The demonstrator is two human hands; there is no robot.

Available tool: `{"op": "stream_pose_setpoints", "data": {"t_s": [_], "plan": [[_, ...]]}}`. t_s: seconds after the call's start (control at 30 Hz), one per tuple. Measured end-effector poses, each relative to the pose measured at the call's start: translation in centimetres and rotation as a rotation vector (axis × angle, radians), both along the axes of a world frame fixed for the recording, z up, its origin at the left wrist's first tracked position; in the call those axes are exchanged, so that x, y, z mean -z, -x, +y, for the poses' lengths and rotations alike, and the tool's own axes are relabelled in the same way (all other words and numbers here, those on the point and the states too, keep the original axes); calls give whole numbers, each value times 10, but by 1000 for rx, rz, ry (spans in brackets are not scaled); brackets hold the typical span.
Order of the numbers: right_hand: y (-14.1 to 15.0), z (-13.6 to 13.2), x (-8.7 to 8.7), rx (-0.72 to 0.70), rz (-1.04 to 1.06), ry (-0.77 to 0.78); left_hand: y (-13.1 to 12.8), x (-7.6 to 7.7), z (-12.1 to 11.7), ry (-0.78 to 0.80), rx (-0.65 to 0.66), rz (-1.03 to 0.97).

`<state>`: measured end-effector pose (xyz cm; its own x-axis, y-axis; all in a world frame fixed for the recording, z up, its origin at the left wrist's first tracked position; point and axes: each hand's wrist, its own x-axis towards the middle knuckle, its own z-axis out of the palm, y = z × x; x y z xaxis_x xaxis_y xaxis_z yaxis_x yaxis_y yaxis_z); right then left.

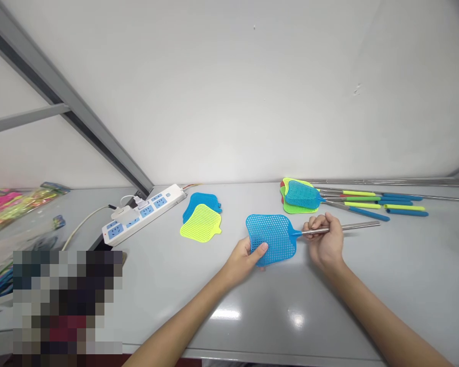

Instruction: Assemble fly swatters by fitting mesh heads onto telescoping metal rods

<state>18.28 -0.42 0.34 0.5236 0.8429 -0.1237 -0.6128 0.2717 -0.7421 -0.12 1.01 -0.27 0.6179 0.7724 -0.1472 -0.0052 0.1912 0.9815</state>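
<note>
Above the grey table, my left hand (247, 260) is closed on a blue perforated fly swatter head (273, 237), thumb on top of the mesh. My right hand (325, 242) grips the metal rod (361, 226) close to the head's narrow neck, fingers curled round it. The rod's near end meets the blue neck, and its far end points right with no sleeve on it. Left of my hands, a yellow swatter head (201, 224) overlaps a blue swatter head (199, 201) on the table.
Stacked fly swatters (300, 196) with blue, yellow and green handles lie at the back right. Loose metal rods (390, 182) and handle sleeves (405, 208) are beside them. A white power strip (145, 216) with a plugged-in cable sits left. Packaged goods (23, 206) lie far left.
</note>
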Motion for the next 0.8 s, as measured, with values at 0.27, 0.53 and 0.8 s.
{"op": "stream_pose_setpoints", "data": {"t_s": [0.27, 0.53, 0.8], "plan": [[1, 1, 2, -27, 20, 56, 2, -1, 4, 41, 42, 22], [1, 1, 1, -18, 25, 72, 1, -2, 3, 37, 60, 35], [2, 1, 0, -17, 21, 76, 0, -2, 2, 1, 58, 28]]}}
